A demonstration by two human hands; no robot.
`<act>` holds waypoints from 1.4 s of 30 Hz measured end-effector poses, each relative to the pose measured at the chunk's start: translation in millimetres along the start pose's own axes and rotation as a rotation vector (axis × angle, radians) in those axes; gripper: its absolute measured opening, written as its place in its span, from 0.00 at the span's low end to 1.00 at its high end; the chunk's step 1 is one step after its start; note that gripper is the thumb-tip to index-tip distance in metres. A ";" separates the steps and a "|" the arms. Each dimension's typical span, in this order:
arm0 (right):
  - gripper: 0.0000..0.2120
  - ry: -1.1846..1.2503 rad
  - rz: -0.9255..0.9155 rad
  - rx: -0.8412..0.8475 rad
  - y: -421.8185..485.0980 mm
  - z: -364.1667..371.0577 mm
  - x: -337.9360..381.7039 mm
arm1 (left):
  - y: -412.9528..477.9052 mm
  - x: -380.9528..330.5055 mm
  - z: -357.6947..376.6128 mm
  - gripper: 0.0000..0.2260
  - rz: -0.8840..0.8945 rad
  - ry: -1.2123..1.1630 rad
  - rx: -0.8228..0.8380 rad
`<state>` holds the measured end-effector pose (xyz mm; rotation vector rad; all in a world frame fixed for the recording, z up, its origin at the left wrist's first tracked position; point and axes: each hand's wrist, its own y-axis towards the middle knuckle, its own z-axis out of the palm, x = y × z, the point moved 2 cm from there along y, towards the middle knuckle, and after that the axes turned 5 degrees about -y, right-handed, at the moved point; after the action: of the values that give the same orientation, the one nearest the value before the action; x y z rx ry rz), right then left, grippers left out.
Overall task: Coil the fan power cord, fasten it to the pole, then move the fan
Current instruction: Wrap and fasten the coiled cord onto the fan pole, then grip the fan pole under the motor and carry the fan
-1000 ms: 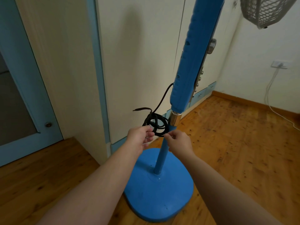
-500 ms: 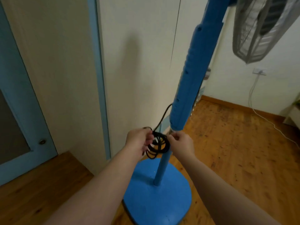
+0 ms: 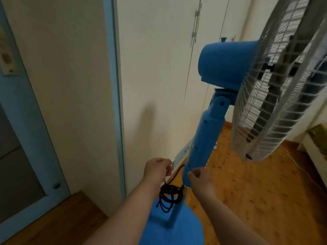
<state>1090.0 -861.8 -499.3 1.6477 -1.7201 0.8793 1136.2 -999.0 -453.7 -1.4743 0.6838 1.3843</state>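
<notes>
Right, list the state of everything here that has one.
power cord: coiled, hanging beside the pole.
standing fan: upright on its base.
left hand: fingers curled above the coil; grip unclear.
right hand: loosely curled, holding nothing.
door: shut.

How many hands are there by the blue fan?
2. The left hand is just above the coiled black cord, left of the blue pole; the right hand is beside the pole's lower end.
</notes>
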 end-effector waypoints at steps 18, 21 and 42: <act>0.24 0.059 0.103 0.013 -87.2 -96.5 202.9 | -100.0 -189.8 -25.0 0.08 -0.027 0.155 0.059; 0.24 0.075 0.116 -0.036 -102.9 -107.7 218.7 | -110.7 -207.6 -38.5 0.06 -0.012 0.182 0.080; 0.24 0.218 0.340 -0.159 -11.8 -115.4 221.3 | -7.0 -234.9 -24.0 0.03 0.162 0.580 0.247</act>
<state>1086.3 -904.2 -253.1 1.1298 -1.8889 1.0059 1106.1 -1067.0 -229.5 -1.6508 1.3137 0.9342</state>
